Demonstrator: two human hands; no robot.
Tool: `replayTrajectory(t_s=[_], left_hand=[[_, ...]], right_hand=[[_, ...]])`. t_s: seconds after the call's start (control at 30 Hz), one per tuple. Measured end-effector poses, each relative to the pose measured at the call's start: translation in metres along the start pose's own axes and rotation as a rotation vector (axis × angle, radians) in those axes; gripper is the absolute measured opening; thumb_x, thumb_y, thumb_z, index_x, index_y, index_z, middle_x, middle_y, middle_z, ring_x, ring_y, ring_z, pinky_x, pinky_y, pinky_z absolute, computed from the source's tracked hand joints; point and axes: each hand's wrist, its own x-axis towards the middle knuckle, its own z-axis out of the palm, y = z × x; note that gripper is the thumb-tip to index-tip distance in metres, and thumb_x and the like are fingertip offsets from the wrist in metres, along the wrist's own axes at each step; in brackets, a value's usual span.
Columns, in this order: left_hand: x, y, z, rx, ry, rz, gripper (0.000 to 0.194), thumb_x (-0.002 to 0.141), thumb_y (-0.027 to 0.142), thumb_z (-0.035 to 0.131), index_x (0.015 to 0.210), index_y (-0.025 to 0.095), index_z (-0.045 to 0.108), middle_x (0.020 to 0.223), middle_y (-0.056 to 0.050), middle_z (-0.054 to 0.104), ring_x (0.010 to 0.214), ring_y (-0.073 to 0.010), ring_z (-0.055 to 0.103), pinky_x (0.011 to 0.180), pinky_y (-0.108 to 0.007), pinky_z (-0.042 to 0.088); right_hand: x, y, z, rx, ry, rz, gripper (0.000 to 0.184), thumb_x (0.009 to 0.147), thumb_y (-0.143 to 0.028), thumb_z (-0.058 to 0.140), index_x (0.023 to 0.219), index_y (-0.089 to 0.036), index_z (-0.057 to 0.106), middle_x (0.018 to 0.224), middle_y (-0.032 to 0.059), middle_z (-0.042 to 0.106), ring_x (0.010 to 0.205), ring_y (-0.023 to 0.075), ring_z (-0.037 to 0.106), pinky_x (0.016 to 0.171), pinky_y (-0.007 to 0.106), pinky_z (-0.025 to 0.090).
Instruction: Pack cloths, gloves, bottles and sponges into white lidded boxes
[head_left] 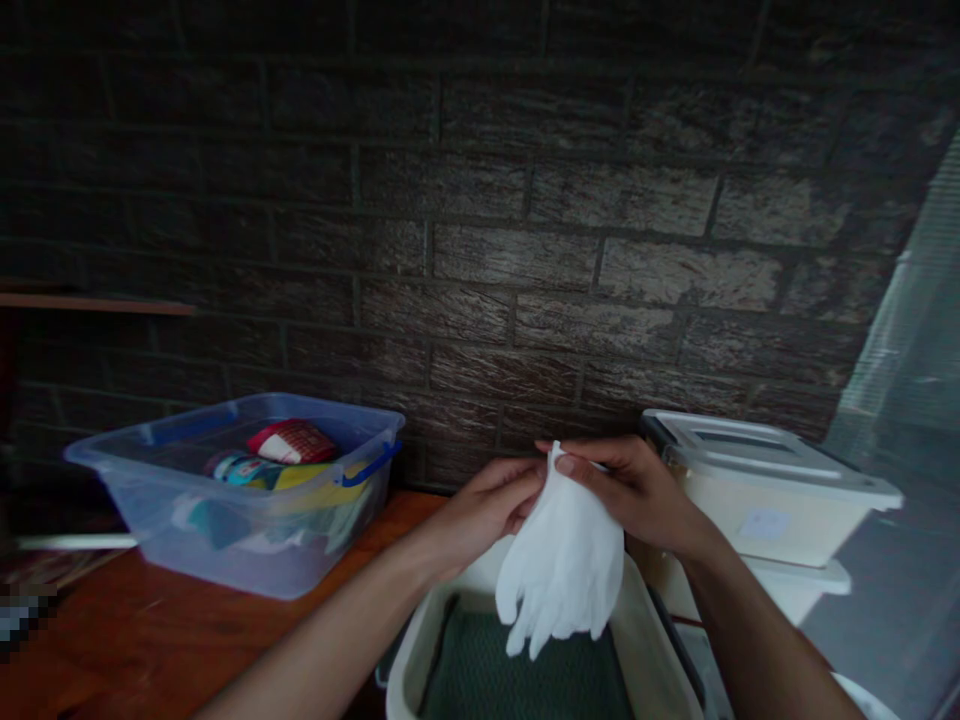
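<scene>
Both of my hands hold a white glove [562, 560] by its cuff, with its limp fingers hanging down. My left hand [484, 510] pinches the cuff from the left. My right hand [630, 490] grips it from the right, thumb on top. The glove dangles over an open white bin [420, 650] with a dark green lining, directly below my hands.
A clear plastic tub [240, 500] with a blue handle holds several colourful packets, at left on the reddish wooden table [150, 630]. Stacked white lidded containers [765, 490] stand at right. A dark brick wall [487, 250] is close behind.
</scene>
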Motion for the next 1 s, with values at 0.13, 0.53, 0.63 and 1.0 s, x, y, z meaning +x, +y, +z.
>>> replayTrajectory(t_s=[0.13,0.53,0.63,1.0], left_hand=[[-0.001,0.008,0.005,-0.103,0.002,-0.022,0.033,0.077,0.043,0.083,0.089,0.013,0.077,0.076,-0.003,0.07,0.073,-0.0136,0.062,0.068,-0.022,0.046],[-0.002,0.007,0.006,-0.223,0.07,-0.055,0.025,0.073,0.031,0.086,0.088,0.012,0.078,0.078,-0.005,0.073,0.073,-0.0146,0.066,0.069,-0.022,0.05],[-0.002,0.005,0.007,-0.225,0.143,-0.05,0.022,0.072,0.026,0.084,0.088,0.013,0.076,0.075,-0.004,0.072,0.069,-0.0135,0.065,0.064,-0.021,0.049],[0.013,0.019,-0.018,-0.295,0.312,0.111,0.01,0.077,0.018,0.074,0.081,0.013,0.066,0.073,-0.003,0.07,0.067,-0.0144,0.064,0.066,-0.024,0.051]], right_hand=[[0.002,-0.002,0.0,-0.115,0.06,-0.127,0.03,0.097,-0.037,0.063,0.122,-0.027,0.076,0.11,0.0058,0.078,0.098,0.0252,0.071,0.089,0.036,0.055],[0.004,0.002,-0.002,-0.444,0.212,-0.422,0.029,0.096,-0.027,0.066,0.122,-0.035,0.075,0.09,0.0037,0.051,0.084,0.0185,0.055,0.069,0.032,0.046],[0.003,0.004,-0.001,-0.454,0.241,-0.414,0.028,0.094,-0.026,0.068,0.12,-0.034,0.077,0.081,0.0017,0.049,0.076,0.0173,0.053,0.063,0.031,0.044],[-0.02,-0.009,-0.039,-0.223,0.214,-0.21,0.024,0.092,-0.027,0.069,0.114,-0.031,0.079,0.073,0.0038,0.075,0.059,0.019,0.067,0.055,0.029,0.055]])
